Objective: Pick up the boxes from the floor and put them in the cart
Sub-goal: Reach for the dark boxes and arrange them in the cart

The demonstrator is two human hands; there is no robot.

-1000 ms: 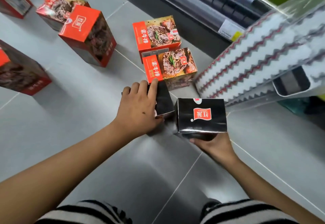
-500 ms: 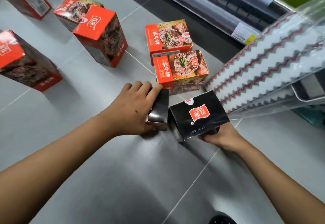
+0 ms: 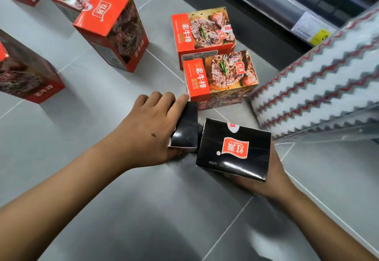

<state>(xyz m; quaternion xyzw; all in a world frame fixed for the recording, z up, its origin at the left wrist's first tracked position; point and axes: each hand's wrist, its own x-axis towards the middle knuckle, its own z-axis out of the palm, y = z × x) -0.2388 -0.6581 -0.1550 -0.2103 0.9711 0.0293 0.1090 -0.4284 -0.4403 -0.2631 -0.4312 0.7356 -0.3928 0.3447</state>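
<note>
Right hand (image 3: 266, 182) has turned 1 of 2 black boxes (image 3: 233, 148) beside 6 red boxes (image 3: 221, 74)

On the black box (image 3: 233, 148) at lower centre a red flag logo reads 红派, upside down, with 2025 printed near its lower left corner. The nearer orange box (image 3: 220, 76) and the farther orange box (image 3: 203, 31) at centre each read 素牛排 in white, plus a small 红派 badge. The upright orange box (image 3: 110, 26) at upper left shows 红派 on top. The shelf tag (image 3: 309, 29) at upper right is too blurred to read.
</note>
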